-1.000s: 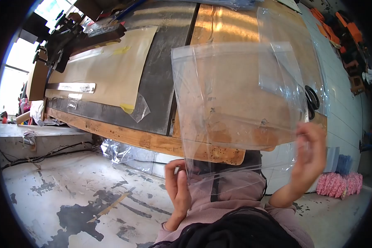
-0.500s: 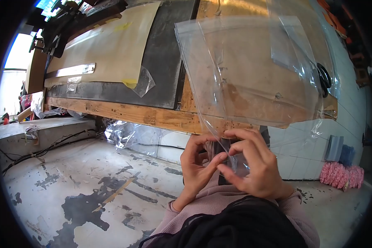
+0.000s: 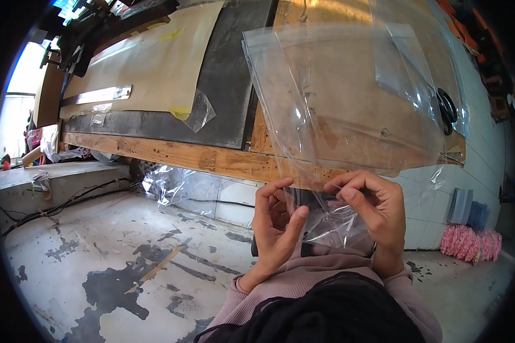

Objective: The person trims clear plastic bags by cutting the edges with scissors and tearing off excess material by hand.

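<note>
A large clear plastic bag (image 3: 349, 103) lies over the wooden part of the table, its near end hanging past the front edge and bunched between my hands. My left hand (image 3: 277, 223) is at the left of the bunched end, thumb and forefinger apart, with the other fingers curled behind the film. On the right side, my right hand (image 3: 375, 208) pinches the clear film between thumb and fingers. Black-handled scissors (image 3: 446, 111) lie at the bag's right, partly under clear film.
The table (image 3: 212, 162) has a dark mat (image 3: 226, 114) with a tan sheet (image 3: 154, 68) and a metal ruler (image 3: 100, 95). Black clamp-like equipment (image 3: 86, 43) stands at the upper left. Crumpled plastic (image 3: 165, 186) hangs below the table. Pink bundles (image 3: 469, 243) are on the floor at right.
My hands first came together at the bag's near end, then moved slightly apart. The near end is now bunched, and the bag sits higher in view than a second ago.
</note>
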Available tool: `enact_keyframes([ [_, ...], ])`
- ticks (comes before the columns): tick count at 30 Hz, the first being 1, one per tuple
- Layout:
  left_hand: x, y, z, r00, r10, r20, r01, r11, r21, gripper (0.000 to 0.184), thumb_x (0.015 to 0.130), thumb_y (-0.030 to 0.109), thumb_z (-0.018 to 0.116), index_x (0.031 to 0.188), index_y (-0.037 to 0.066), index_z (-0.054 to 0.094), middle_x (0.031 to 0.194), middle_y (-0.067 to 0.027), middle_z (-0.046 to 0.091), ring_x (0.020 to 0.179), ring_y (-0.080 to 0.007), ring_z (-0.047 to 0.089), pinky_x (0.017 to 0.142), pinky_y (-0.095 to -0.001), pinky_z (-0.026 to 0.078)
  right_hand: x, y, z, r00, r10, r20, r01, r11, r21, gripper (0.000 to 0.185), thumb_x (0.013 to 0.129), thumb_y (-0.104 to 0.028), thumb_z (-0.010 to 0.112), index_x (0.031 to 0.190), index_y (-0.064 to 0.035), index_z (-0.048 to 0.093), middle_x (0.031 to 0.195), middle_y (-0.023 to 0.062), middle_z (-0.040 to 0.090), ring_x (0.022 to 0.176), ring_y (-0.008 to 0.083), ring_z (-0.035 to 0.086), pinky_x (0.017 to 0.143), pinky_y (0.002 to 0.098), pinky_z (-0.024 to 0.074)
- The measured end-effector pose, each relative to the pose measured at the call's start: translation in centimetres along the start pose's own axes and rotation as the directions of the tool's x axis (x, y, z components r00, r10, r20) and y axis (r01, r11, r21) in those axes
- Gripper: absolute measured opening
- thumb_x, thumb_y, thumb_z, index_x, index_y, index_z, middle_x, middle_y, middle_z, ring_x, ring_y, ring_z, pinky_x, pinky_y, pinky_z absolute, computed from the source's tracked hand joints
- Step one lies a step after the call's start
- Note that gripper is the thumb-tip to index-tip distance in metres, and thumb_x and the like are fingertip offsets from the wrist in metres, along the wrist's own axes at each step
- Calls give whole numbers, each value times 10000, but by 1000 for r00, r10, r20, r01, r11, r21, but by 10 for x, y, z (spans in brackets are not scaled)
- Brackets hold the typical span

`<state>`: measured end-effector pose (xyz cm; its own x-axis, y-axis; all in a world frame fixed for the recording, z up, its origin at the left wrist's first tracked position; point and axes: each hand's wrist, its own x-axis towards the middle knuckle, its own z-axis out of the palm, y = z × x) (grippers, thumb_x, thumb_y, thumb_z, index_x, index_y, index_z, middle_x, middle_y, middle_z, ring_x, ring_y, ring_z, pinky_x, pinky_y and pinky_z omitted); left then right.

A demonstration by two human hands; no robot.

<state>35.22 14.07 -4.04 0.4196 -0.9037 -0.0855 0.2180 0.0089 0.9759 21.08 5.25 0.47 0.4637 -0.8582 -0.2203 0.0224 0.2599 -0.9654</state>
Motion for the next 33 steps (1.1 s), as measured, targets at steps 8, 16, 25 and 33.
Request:
enact_keyframes([
  [8,1,3,5,997,-16,-82,10,997,-82,449,864,-32,558,1239,45,322,796,-2,457,580,-21,396,508,-158,320,-1,3,-5,1000,5,17,-7,993,117,124,913,-32,510,833,59,534,941,157,599,912,203,615,763,331,560],
  [16,18,30,-8,994,1,108,-41,929,367,472,834,-45,590,1239,7,353,748,-38,518,624,-68,532,509,-184,409,0,7,-23,991,-18,130,-1,990,141,112,909,-60,525,850,35,522,943,151,598,908,189,607,786,320,535],
  [25,163,60,-32,927,337,162,-355,656,666,559,889,62,561,1381,-6,307,1085,-208,562,858,-216,652,637,-286,536,-4,7,-32,967,-17,253,21,1000,-17,102,903,-76,544,850,10,534,945,107,635,850,112,589,773,258,482],
  [33,200,94,-47,946,25,323,-215,794,569,425,814,62,657,1194,-56,508,851,-82,623,747,-116,595,696,-258,487,-1,-41,-43,838,-122,533,313,906,-286,109,823,-77,627,792,8,565,834,87,637,703,181,607,637,278,490],
])
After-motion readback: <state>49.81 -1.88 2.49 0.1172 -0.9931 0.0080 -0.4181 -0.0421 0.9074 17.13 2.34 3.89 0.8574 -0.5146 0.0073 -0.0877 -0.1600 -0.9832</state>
